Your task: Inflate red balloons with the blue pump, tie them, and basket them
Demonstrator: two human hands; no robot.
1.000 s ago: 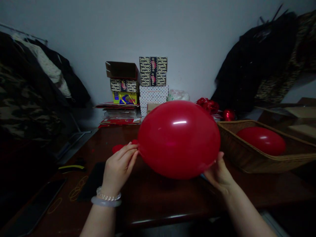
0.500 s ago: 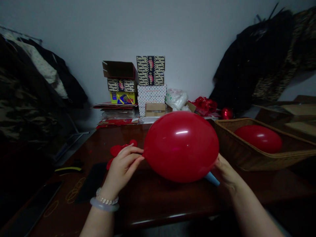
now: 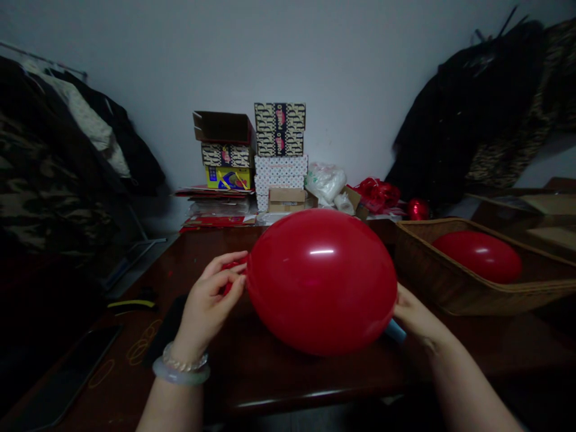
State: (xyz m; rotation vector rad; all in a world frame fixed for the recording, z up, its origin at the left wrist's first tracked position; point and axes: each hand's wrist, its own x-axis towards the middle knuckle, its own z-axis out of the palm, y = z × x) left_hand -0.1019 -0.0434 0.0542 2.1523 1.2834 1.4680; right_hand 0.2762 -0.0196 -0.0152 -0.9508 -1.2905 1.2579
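A large inflated red balloon (image 3: pixel 321 288) is held between my two hands above the dark wooden table. My left hand (image 3: pixel 211 300) has its thumb and fingertips curled together at the balloon's narrow left end, and the knot itself is hidden. Around that wrist are a beaded bracelet and a pale bangle. My right hand (image 3: pixel 416 315) grips the rounded right end, its fingertips out of sight behind the balloon. Part of a light blue object (image 3: pixel 395 331) shows below the balloon, close to my right hand. Some red material (image 3: pixel 234 264) lies behind my left fingers, mostly covered.
At right, a wicker basket (image 3: pixel 483 294) contains another red balloon (image 3: pixel 479 257). Stacked boxes (image 3: pixel 279 129) and plastic bags (image 3: pixel 324 180) line the wall. On the table's left are a phone (image 3: pixel 72 375), rubber bands (image 3: pixel 143 343) and a yellow-edged dark object (image 3: pixel 132 304).
The balloon has come slightly closer and lower, shifting left. My left hand has moved left with it, its fingers more bent. The whole view has turned a little left.
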